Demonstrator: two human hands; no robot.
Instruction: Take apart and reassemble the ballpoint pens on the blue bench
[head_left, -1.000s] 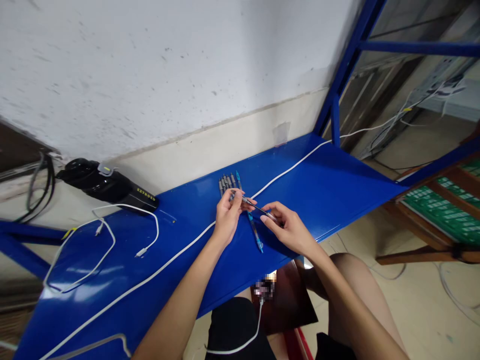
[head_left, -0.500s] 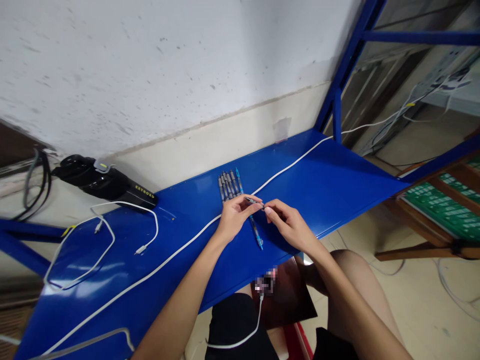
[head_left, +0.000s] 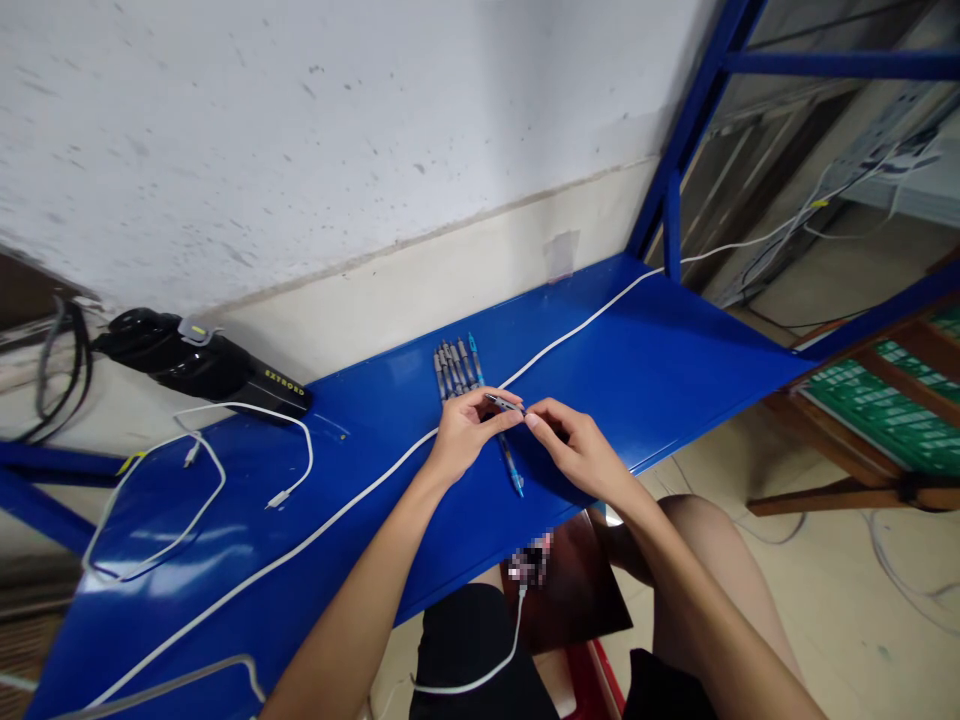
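Observation:
A dark pen (head_left: pixel 502 402) is held between my two hands above the blue table. My left hand (head_left: pixel 466 428) pinches its barrel with thumb and fingers. At the pen's right end, the fingertips of my right hand (head_left: pixel 564 438) are closed on it; its tip is hidden there. Several grey pens (head_left: pixel 454 366) lie side by side just beyond my left hand, their near ends hidden by it. A light-blue pen (head_left: pixel 473 352) lies at the right of that row. Below my hands, another blue pen (head_left: pixel 513 472) is partly covered.
A white cable (head_left: pixel 360 505) crosses the blue table (head_left: pixel 675 350) diagonally, passing under my hands. On the left lie a black bottle (head_left: pixel 217 365) against the wall and a looped white charging cable (head_left: pixel 225 470). A blue frame post (head_left: pixel 686 140) rises at right.
Both hands stay on the pen in nearly the same pose. The whole view has shifted slightly; nothing has been picked up or let go.

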